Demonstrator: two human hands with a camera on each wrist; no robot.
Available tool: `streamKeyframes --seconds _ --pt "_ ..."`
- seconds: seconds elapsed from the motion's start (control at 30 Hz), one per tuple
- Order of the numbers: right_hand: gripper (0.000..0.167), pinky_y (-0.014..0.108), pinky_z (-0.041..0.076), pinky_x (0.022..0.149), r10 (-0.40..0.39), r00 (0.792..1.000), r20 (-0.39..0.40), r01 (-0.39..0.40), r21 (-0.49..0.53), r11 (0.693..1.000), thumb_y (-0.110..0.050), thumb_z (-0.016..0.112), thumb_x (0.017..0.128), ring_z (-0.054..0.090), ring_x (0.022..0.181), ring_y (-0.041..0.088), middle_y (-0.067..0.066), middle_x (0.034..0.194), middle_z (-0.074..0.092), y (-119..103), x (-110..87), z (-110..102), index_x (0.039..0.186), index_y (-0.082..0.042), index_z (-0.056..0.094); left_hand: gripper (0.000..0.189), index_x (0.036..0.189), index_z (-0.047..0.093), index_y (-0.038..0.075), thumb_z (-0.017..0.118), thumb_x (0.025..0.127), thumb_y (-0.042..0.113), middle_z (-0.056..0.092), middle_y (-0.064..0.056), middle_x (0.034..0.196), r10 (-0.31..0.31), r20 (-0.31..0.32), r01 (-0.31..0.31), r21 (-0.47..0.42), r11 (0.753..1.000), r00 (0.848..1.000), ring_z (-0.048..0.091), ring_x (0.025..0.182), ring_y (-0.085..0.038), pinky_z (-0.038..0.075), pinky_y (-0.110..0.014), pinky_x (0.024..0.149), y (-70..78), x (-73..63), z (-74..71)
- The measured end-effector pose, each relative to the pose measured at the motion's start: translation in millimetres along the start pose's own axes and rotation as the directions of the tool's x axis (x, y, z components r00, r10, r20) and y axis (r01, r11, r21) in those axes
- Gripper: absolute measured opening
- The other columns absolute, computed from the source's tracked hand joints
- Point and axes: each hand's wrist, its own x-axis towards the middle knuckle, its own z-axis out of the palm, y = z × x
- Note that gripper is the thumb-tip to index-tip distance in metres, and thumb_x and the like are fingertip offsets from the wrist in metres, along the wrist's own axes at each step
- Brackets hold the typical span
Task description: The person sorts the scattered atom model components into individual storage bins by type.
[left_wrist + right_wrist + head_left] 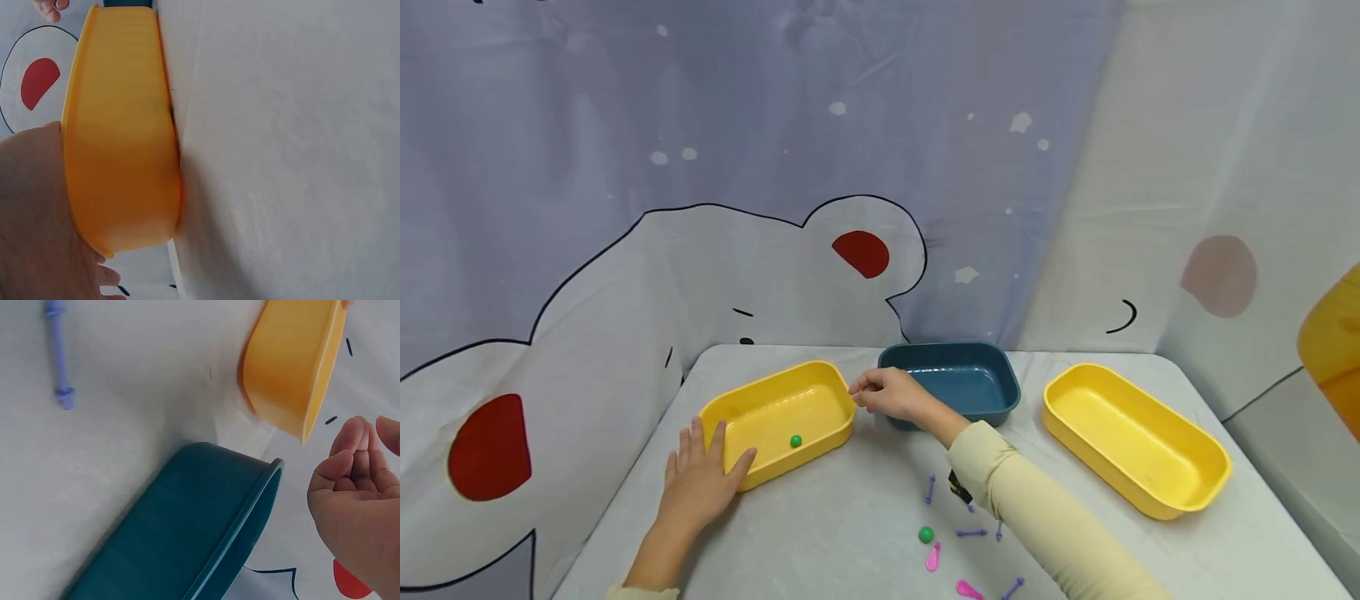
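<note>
While our left hand rests on the yellow tray, our right hand hangs near it

Open, our left hand spreads its fingers at the tray's eight o'clock; our right hand curls loosely at three, holding nothing we can see. Inside, toward five o'clock, sits a green ball. Also toward three stands a blue tray.

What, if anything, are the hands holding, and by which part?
Nothing visibly held: left hand rests on the left yellow tray's rim; right hand looks empty.
</note>
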Motion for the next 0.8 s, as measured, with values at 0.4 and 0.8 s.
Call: streamKeyframes --seconds 0.4,0.8 --pt "0.016 0.030 0.055 0.079 -0.041 0.998 0.054 0.042 -0.016 0.999 -0.023 0.066 0.099 0.063 0.083 0.015 -0.006 0.093 0.071 9.4 -38.7 0.8 0.110 -0.015 0.075 0.099 0.159 0.017 -0.003 0.034 0.098 0.073 -0.007 -0.039 0.161 0.012 0.008 -0.012 -0.005 1.000 1.000 -0.002 0.147 -0.060 0.002 -0.076 0.113 -0.7 0.9 -0.2" --pt "0.013 0.028 0.051 0.072 -0.076 0.992 0.096 0.078 -0.016 0.997 -0.022 0.066 0.099 0.059 0.079 0.014 0.001 0.086 0.069 35.6 -74.6 -5.1 0.108 -0.018 0.074 0.098 0.159 0.018 -0.004 0.037 0.099 0.071 -0.005 -0.039 0.161 0.004 -0.004 -0.004 -0.011 1.000 1.000 -0.001 0.147 -0.060 0.002 -0.077 0.113 -0.3 -0.7 0.3"
